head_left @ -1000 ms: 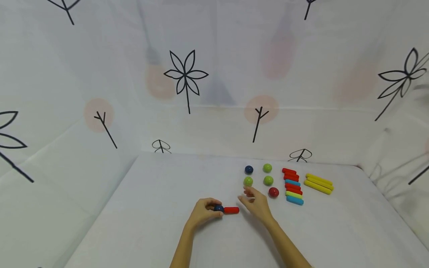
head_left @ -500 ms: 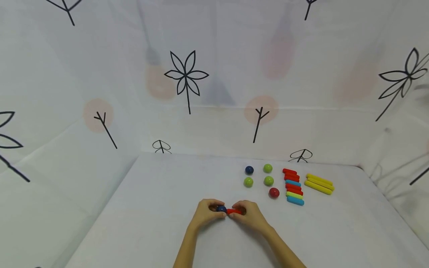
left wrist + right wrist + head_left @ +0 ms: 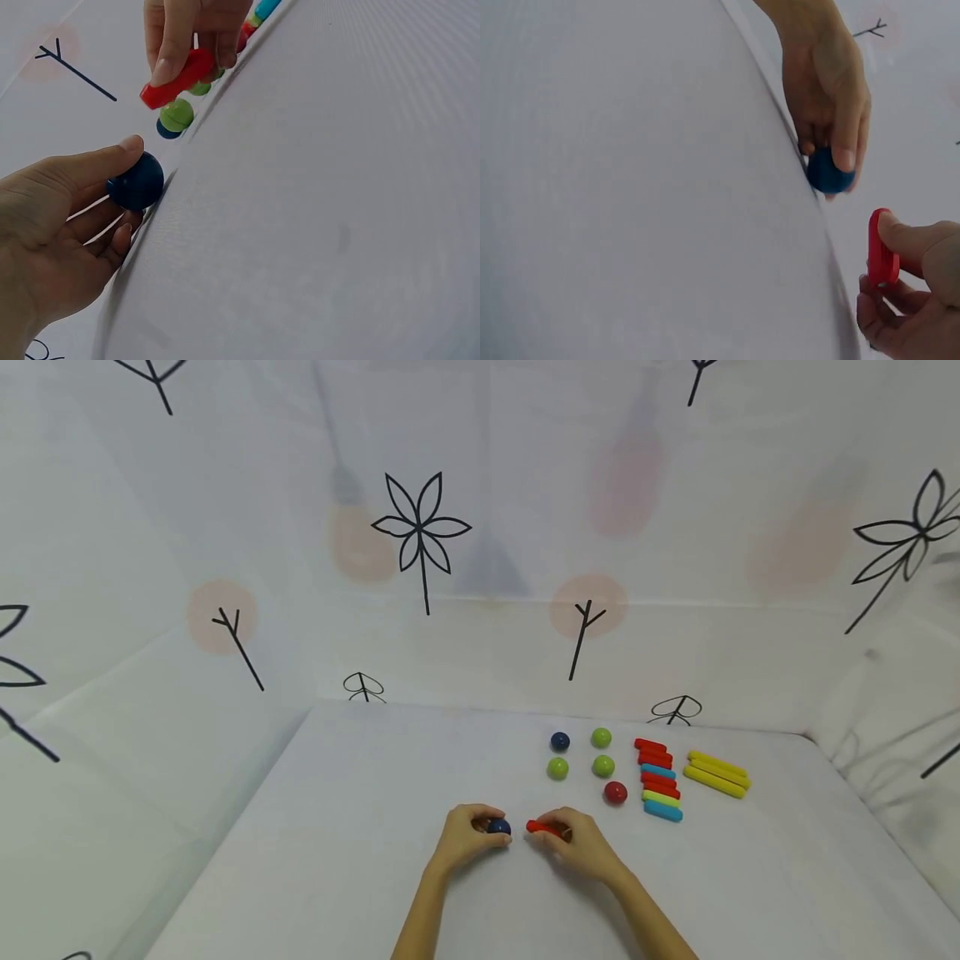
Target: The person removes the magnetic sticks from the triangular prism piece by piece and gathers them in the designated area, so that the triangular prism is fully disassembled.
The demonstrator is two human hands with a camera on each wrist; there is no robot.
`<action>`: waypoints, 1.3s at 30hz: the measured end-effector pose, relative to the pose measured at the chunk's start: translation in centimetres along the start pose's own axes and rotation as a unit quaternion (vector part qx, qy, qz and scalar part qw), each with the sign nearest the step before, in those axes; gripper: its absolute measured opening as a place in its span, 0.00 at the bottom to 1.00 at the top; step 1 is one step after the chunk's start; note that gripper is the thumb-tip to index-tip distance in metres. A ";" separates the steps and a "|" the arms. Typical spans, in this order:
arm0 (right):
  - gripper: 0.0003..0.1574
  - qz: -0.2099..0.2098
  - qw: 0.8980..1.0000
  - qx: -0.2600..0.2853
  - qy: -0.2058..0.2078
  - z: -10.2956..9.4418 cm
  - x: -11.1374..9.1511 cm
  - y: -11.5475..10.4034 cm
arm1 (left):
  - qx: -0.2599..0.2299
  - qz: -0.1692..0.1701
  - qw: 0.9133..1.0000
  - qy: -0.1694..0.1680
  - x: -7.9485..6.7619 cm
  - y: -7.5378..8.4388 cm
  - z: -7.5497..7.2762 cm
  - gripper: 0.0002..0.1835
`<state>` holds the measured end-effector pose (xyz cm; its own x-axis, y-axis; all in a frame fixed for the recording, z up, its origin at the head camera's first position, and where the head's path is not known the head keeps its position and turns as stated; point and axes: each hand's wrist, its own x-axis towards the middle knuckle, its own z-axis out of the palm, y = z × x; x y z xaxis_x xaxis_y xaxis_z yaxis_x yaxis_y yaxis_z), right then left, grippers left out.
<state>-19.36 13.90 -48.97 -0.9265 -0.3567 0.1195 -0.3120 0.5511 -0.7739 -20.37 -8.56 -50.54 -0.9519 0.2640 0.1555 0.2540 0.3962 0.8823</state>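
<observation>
My left hand [image 3: 462,841] holds a shiny dark blue ball [image 3: 136,182] between thumb and curled fingers, just above or on the white table; I cannot tell which. To its right, my right hand [image 3: 586,847] pinches a short red rod [image 3: 883,247] between thumb and fingers. The rod points left toward the ball, with a small gap between the two. In the head view, the right fingers cover the rod's right end. From the left wrist, the rod appears slightly tilted, with one end free of the thumb.
Beyond the hands on the white table [image 3: 337,860] sit another dark blue ball [image 3: 560,742], several green balls [image 3: 558,768] and a red ball [image 3: 616,792]. Farther right lies a column of red, blue and lime rods [image 3: 663,810], beside longer yellow rods [image 3: 715,780]. Patterned cloth hangs behind.
My right hand came down to the red rod, which touched the blue ball, and took hold of it. Rod and ball are now apart, the rod moved right. The left hand shifted slightly right.
</observation>
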 end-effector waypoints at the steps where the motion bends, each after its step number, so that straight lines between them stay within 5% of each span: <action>1: 0.15 0.008 1.000 0.001 0.002 -0.5 -0.3 0.1 | 0.000 0.000 1.000 0.001 0.0 0.0 0.0 0.18; 14: 0.16 0.039 0.992 -0.079 0.092 -7.3 -3.5 2.0 | -0.019 0.011 0.999 0.036 0.4 0.8 2.0 0.18; 20: 0.19 0.084 0.986 -0.105 0.097 -9.6 -5.0 3.9 | -0.034 0.029 0.997 0.057 1.6 1.0 3.7 0.18; 28: 0.24 0.163 0.978 -0.108 0.067 -11.4 -6.0 6.6 | -0.073 0.028 0.993 0.087 3.4 1.4 6.5 0.19; 39: 0.29 0.198 0.973 -0.093 0.068 -12.1 -6.2 7.5 | -0.057 0.042 0.988 0.140 4.6 2.0 9.3 0.17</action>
<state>-18.47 29.39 -48.05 -0.9972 0.0074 -0.0751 0.0547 0.7564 -0.6519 -22.62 1.58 -52.20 -0.9423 0.0324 0.3332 0.3287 0.2783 0.9025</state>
